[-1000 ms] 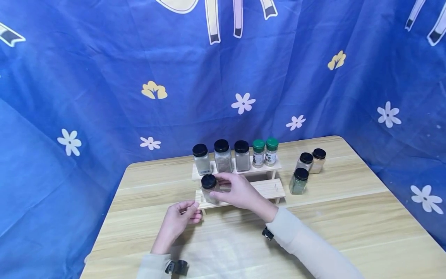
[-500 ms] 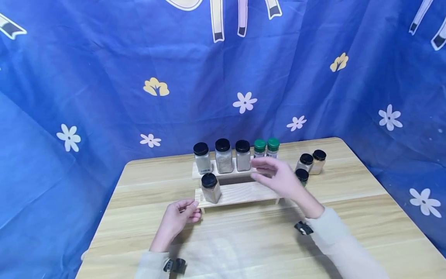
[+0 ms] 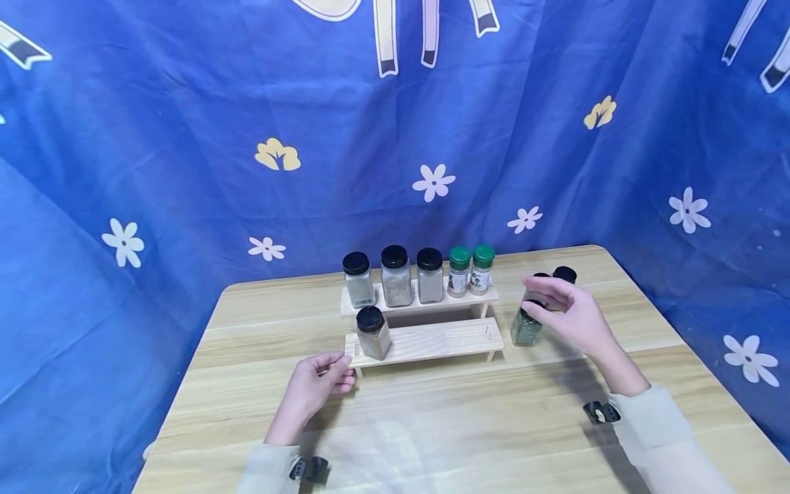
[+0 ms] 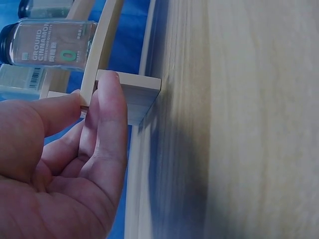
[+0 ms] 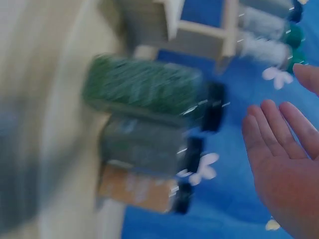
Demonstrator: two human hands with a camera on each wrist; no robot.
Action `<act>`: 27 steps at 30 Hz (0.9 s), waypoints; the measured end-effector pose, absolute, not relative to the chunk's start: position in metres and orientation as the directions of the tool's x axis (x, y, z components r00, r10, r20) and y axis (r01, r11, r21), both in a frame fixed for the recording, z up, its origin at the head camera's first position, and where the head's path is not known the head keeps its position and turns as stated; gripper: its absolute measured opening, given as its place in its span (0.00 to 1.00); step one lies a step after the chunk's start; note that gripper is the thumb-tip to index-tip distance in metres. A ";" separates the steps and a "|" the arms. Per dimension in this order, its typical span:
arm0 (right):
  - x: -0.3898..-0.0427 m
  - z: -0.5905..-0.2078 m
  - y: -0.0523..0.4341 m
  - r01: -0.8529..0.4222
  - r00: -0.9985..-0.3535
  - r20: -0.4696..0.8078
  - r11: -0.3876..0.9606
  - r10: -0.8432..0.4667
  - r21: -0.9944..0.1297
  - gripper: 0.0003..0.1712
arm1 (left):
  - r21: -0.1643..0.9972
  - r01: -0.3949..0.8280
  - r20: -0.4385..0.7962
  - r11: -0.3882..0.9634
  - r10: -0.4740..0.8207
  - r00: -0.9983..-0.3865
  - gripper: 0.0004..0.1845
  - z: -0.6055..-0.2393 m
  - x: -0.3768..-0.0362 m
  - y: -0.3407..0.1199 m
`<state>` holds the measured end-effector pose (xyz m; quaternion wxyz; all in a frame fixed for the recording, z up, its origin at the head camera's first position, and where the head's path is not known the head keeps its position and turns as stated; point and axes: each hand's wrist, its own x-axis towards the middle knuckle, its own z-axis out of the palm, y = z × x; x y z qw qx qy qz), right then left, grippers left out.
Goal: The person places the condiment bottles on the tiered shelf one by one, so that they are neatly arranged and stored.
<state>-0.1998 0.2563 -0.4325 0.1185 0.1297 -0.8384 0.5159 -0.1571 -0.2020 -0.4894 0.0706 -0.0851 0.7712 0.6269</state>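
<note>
My left hand (image 3: 308, 390) pinches the left end of the wooden rack's lower step (image 3: 441, 342) between thumb and fingertips. On that step, beside the hand, a black-lidded ground cinnamon jar (image 4: 55, 44) stands upright. Over at the right, my right hand (image 3: 583, 326) holds nothing, its fingers extended around the level of the lid of a jar of green dried herbs (image 3: 524, 332). The right wrist view shows the palm apart from that herb jar (image 5: 142, 88). Behind it stand a greyish jar (image 5: 142, 144) and an orange-brown jar (image 5: 137, 188), both black-lidded and partly hidden by the hand in the head view.
The rack's upper step (image 3: 407, 310) bears several black-lidded jars and two green-lidded shakers (image 3: 458, 273). A blue patterned curtain (image 3: 345, 178) hangs right behind the wooden table (image 3: 432, 425).
My right hand has let go of the cinnamon jar, leaving it on the lower step, and has moved right to the herb jar. The left hand stays at the rack.
</note>
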 end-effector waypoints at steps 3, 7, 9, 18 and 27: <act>-0.202 -0.447 0.264 -0.314 -0.946 0.311 0.473 -0.088 -0.823 0.30 | 0.954 -0.216 -0.211 0.210 -0.044 -0.976 0.18 -0.490 -0.157 -0.202; -0.205 -0.462 0.269 -0.305 -0.950 0.296 0.487 -0.098 -0.819 0.33 | 0.953 -0.214 -0.208 0.215 -0.050 -0.977 0.19 -0.490 -0.157 -0.203; -0.206 -0.467 0.270 -0.297 -0.953 0.286 0.481 -0.098 -0.824 0.34 | 0.954 -0.215 -0.208 0.209 -0.053 -0.977 0.19 -0.490 -0.157 -0.202; -0.205 -0.483 0.275 -0.193 -0.981 0.164 0.543 -0.102 -0.817 0.35 | 0.954 -0.213 -0.206 0.209 -0.055 -0.977 0.18 -0.493 -0.157 -0.203; -0.207 -0.499 0.277 -0.161 -0.984 0.097 0.518 -0.148 -0.840 0.35 | 0.954 -0.208 -0.201 0.216 -0.054 -0.978 0.17 -0.493 -0.157 -0.203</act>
